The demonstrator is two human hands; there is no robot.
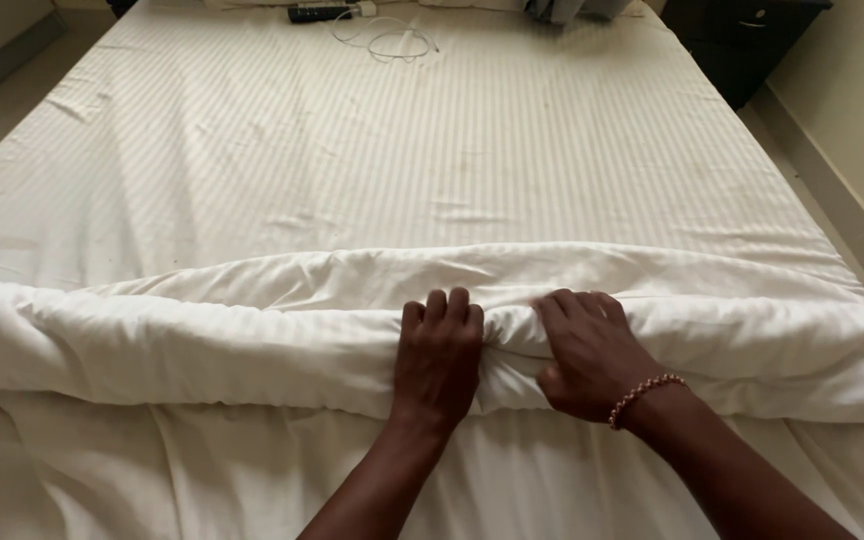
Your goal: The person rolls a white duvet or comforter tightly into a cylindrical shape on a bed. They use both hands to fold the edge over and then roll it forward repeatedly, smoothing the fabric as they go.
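My fingers [449, 308] are curling over the top of the rolled white duvet [202, 335], both sets bent and digging into the fabric. I am gripping a bunched pinch of it with my left hand [438, 355], knuckles up, and my right hand [592, 350] is clamping the fold just beside it, thumb tucked under the roll. The two hands are sitting close together, almost touching, near the middle of the roll. A beaded bracelet [644, 392] is circling my right wrist.

The duvet is lying as a thick folded band across the near end of the bed, running from the left edge of the view to the right, with looser cloth hanging below it towards me. Beyond it the striped white bedsheet [402, 150] is stretching flat, lightly creased. At the far end a white cable [392, 38] is lying coiled beside a dark remote control [320, 13]. A dark cabinet [742, 40] is standing at the far right corner.
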